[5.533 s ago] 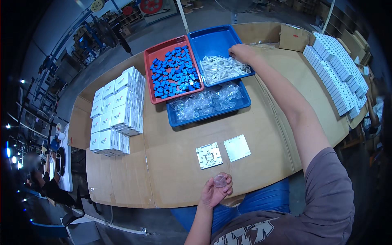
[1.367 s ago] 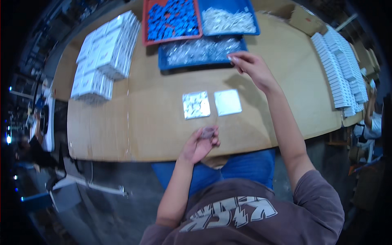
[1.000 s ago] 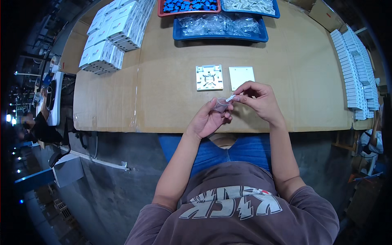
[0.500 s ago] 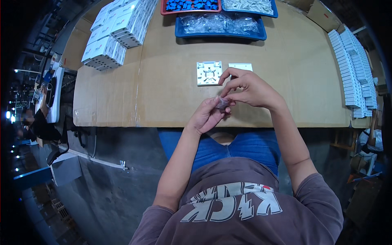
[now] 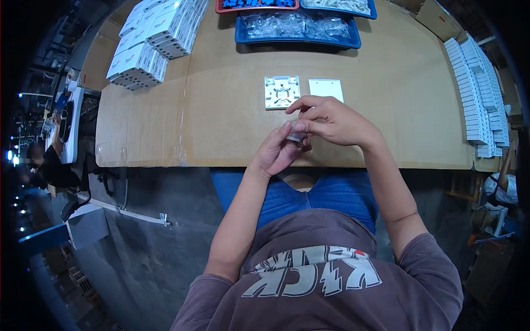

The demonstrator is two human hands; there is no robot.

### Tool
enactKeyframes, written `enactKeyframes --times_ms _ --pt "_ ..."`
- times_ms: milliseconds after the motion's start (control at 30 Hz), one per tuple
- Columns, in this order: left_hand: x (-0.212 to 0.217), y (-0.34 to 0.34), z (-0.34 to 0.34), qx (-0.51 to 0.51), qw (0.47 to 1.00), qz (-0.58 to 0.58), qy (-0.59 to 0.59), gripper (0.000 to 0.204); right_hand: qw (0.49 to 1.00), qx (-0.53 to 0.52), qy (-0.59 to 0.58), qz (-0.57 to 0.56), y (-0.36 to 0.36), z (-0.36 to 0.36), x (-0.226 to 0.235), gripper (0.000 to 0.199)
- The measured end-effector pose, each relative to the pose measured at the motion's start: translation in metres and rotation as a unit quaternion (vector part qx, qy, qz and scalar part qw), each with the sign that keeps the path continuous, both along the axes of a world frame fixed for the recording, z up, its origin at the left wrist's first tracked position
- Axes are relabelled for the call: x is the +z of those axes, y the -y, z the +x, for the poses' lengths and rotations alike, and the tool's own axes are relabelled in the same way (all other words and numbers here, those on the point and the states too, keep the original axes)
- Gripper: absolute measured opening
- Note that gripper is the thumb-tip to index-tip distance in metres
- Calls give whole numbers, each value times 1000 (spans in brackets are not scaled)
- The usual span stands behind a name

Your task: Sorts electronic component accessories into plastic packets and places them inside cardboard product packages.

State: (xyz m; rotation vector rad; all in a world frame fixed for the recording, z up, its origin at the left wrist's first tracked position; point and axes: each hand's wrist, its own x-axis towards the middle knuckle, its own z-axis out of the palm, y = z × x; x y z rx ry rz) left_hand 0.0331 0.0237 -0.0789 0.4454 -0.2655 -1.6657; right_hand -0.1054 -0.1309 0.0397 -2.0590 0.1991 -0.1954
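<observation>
Close above the front edge of the table, my left hand point(image 5: 276, 153) is closed around a small clear plastic bag point(image 5: 296, 135), its thumb pressed on it. From the right, my right hand point(image 5: 337, 122) meets it, thumb and finger pinching at the bag's upper part; the fingers partly hide the bag. Beyond my hands lies a square white plastic frame point(image 5: 281, 92) with cut-outs and small fittings. Beside it is a plain white square plate point(image 5: 327, 88), its lower edge partly covered by my right hand.
At the far side stand a blue tray point(image 5: 298, 43) of clear plastic bags, a red tray point(image 5: 226, 9) of blue parts and another blue tray point(image 5: 373, 11) of whitish pieces. White boxes point(image 5: 135, 62) are stacked left, more boxes point(image 5: 469, 94) right. Another person's arm point(image 5: 57, 132) shows far left.
My right thumb and fingers have shifted slightly on the bag, and its fingers now reach a little further left. More of the white plate shows. The whole view has tilted slightly.
</observation>
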Motion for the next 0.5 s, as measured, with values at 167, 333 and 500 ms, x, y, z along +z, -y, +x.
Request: enactKeyframes --times_ms 167,333,500 --pt "-4 -1 2 -26 999 -8 36 42 990 21 -132 -45 -11 8 -7 39" --pt "1 -12 -4 22 999 48 2 41 995 36 -89 -10 -10 6 4 33" --pt "-8 -5 2 -21 998 37 49 38 991 111 -61 -32 8 3 -8 53"
